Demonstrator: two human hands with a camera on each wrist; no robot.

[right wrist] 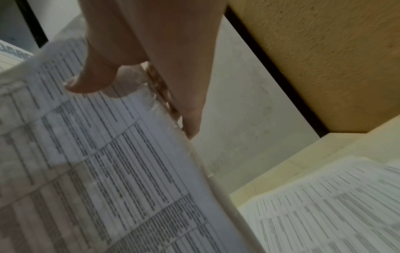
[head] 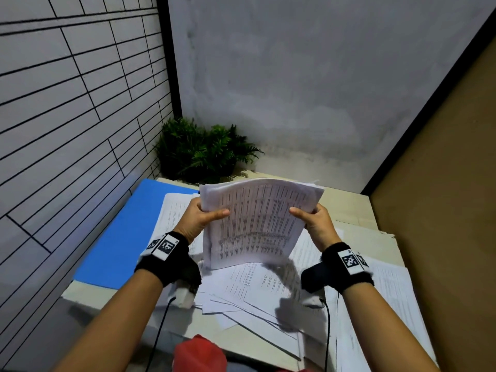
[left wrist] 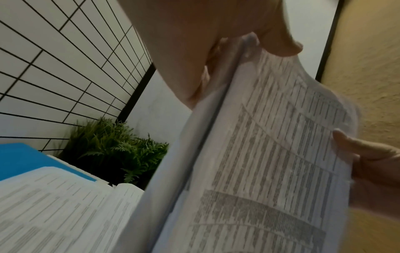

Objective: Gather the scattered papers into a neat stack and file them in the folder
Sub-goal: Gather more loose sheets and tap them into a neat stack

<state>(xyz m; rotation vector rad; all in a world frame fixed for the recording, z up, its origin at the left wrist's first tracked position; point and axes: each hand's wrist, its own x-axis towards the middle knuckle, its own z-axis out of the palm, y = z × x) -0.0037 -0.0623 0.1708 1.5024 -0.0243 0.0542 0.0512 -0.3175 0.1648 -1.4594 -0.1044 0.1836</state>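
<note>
A thick stack of printed papers [head: 255, 221] stands upright above the table, its lower edge near the loose sheets. My left hand [head: 200, 216] grips the stack's left side, thumb across the front page. My right hand [head: 312, 220] grips the right side the same way. In the left wrist view the stack [left wrist: 259, 162] bends under my left hand [left wrist: 227, 42]. The right wrist view shows my right hand [right wrist: 138, 75] pinching the stack [right wrist: 97, 154]. A blue folder [head: 120, 237] lies flat at the table's left, partly under loose sheets [head: 255, 285].
A green potted plant [head: 201, 151] stands in the back corner behind the folder. More printed sheets [head: 389, 291] spread over the table's right side. A brown panel [head: 442, 183] walls the right, a tiled wall [head: 67, 116] the left. Something red [head: 198, 355] sits at the near edge.
</note>
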